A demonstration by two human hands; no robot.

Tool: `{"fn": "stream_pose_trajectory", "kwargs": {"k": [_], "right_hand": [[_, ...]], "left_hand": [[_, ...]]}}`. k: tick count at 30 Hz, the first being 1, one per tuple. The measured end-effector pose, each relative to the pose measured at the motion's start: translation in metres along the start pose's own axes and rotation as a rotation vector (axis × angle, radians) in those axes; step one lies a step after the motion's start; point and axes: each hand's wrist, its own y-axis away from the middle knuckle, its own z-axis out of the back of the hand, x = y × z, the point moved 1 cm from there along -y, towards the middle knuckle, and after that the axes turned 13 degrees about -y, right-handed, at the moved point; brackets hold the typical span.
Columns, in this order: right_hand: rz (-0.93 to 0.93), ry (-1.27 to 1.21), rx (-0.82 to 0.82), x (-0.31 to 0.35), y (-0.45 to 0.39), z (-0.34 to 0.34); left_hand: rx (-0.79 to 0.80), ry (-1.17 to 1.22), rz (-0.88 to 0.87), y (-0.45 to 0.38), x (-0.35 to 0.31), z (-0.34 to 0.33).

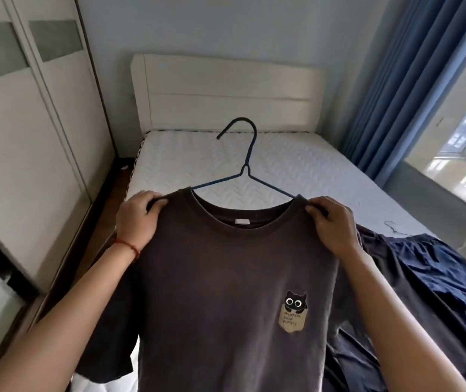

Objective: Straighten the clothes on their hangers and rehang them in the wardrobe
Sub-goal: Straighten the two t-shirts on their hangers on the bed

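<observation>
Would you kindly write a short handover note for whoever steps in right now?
Left hand and right hand each pinch a shoulder of the brown T-shirt, held up over the bed.
The shirt sits on the blue wire hanger, hook free.
Done: shirt on its hanger, shoulders nearly squared.
Left: hang it in the wardrobe, doors look closed; then the navy garment lying on the bed.
</observation>
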Motion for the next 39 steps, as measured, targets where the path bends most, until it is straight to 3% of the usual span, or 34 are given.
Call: {"fn": "stream_pose_trajectory", "kwargs": {"k": [7, 13, 19, 24, 28, 33, 39], "right_hand": [[-0.187, 0.056, 0.151, -0.089, -0.089, -0.131], [-0.299, 0.155, 0.278, -0.178, -0.117, -0.238], [-0.367, 0.214, 0.307, -0.256, -0.134, -0.327], [-0.435, 0.274, 0.398, -0.315, -0.127, -0.388], [-0.483, 0.237, 0.417, -0.347, -0.073, -0.385], [-0.599, 0.252, 0.292, -0.403, -0.013, -0.336], [-0.898, 0.157, 0.199, -0.453, 0.012, -0.309]], "left_hand": [[0.214, -0.078, 0.098, -0.078, 0.085, -0.132], [0.373, -0.147, 0.169, -0.094, 0.162, -0.244], [0.419, -0.199, 0.263, -0.093, 0.225, -0.342], [0.422, -0.424, 0.19, -0.077, 0.254, -0.409], [0.562, -0.373, 0.042, -0.008, 0.252, -0.438], [0.747, -0.376, -0.144, 0.109, 0.226, -0.456], [0.987, -0.525, -0.037, 0.185, 0.19, -0.475]]}}
